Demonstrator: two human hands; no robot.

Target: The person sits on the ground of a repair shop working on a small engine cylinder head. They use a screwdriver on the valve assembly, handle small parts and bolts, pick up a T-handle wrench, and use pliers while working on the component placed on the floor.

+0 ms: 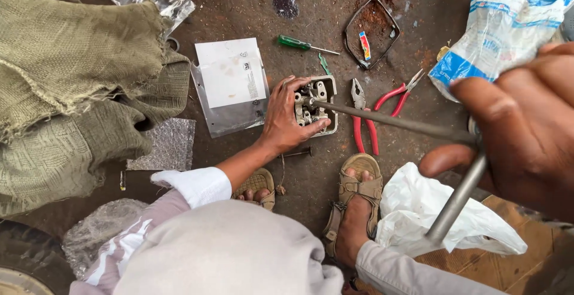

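A small grey metal engine part with springs and bolts lies on the dirty floor. My left hand grips its left side and holds it down. My right hand, close to the camera at the right, is closed on a grey T-handle wrench. The wrench's long shaft runs left and down to the top of the metal part, where its tip sits on a bolt.
Red-handled pliers and red needle-nose pliers lie right of the part. A green screwdriver, a white card on a plastic sleeve, burlap sacks, plastic bags and my sandalled feet surround it.
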